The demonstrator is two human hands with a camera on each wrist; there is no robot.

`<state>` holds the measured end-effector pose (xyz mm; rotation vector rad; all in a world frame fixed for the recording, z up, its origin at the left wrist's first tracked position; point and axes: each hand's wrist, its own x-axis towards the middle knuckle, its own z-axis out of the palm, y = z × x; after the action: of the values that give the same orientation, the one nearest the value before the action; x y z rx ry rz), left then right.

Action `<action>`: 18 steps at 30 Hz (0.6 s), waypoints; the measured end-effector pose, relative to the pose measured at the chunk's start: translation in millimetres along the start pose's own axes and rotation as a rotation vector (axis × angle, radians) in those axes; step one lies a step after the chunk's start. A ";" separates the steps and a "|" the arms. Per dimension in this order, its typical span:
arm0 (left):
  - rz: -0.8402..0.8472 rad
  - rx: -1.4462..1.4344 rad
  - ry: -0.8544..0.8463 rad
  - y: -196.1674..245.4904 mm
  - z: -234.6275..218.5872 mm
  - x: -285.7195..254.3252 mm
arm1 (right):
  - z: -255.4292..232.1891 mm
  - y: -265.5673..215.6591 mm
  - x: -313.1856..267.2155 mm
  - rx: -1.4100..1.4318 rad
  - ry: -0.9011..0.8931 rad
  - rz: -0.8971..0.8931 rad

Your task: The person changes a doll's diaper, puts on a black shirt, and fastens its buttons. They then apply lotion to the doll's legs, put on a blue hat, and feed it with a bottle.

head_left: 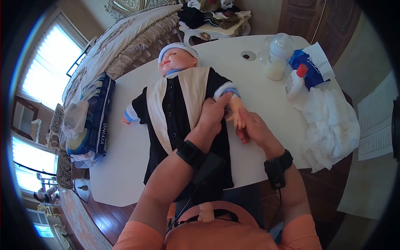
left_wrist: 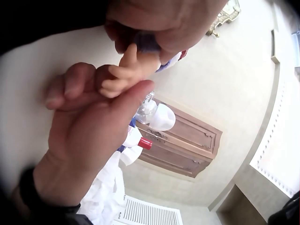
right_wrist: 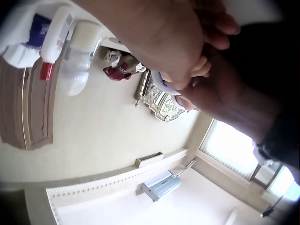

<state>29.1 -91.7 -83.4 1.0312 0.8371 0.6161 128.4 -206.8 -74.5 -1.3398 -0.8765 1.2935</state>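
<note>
A doll [head_left: 169, 62] lies face up on the table, dressed in a black garment [head_left: 175, 112] with cream panels and a buttoned front. My left hand [head_left: 213, 112] pinches the blue-edged cuff [head_left: 230, 91] at the doll's forearm. Just below, my right hand [head_left: 258, 129] holds the doll's hand [head_left: 237, 117] between thumb and fingers. The left wrist view shows the small doll fingers [left_wrist: 117, 79] against my right hand [left_wrist: 89, 126], with my left hand [left_wrist: 168, 28] gripping beside the blue cuff. In the right wrist view my hands largely hide the doll's arm.
On the white table [head_left: 121, 179], a diaper pack [head_left: 100, 121] stands at the left. A bottle [head_left: 277, 62], a red-capped bottle [head_left: 295, 83], a blue wipes pack [head_left: 310, 68] and crumpled white material [head_left: 331, 125] are at the right. A bed [head_left: 137, 37] stands behind.
</note>
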 end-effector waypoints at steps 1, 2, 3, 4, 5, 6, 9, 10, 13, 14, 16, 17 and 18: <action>-0.002 0.001 0.001 -0.4 -1.7 0.0 | -0.5 1.0 0.4 0.002 -0.001 0.002; -0.006 0.020 -0.004 -0.4 -2.7 0.7 | -1.8 1.2 1.1 -0.021 0.045 -0.002; -0.008 0.038 -0.010 -0.2 -2.3 1.6 | -3.7 1.1 1.9 -0.045 0.092 -0.007; -0.009 0.039 -0.011 -0.8 -1.2 1.8 | -4.6 1.6 2.6 -0.044 0.093 -0.007; -0.003 0.037 0.029 -1.7 0.1 1.7 | -5.1 2.1 3.5 -0.056 0.151 -0.039; 0.004 0.034 0.068 -1.4 1.2 0.5 | -5.1 2.7 4.0 -0.069 0.210 -0.071; -0.005 0.030 -0.018 1.2 0.4 -3.6 | -1.3 3.5 6.7 0.010 0.267 -0.127; -0.004 0.029 -0.018 -0.2 0.3 -3.0 | -0.4 3.3 6.8 0.009 0.267 -0.128; 0.005 0.037 -0.001 -3.9 0.6 -1.6 | 0.3 2.3 5.8 0.115 0.241 -0.108; 0.007 0.055 -0.031 -4.1 -0.4 -1.7 | -0.1 1.0 4.5 0.132 0.158 -0.082; 0.010 0.072 -0.060 -2.6 1.1 -3.3 | 1.5 0.0 1.9 0.148 0.074 -0.058; -0.003 0.091 -0.027 -2.3 2.7 -4.0 | 4.8 0.4 0.8 0.112 0.053 -0.027; -0.017 0.110 0.007 -1.7 3.8 -4.6 | 6.9 0.3 0.6 0.078 0.030 0.003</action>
<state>29.8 -97.8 -82.5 1.1206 0.8934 0.5644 121.7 -205.1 -74.1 -1.2971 -0.7953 1.2938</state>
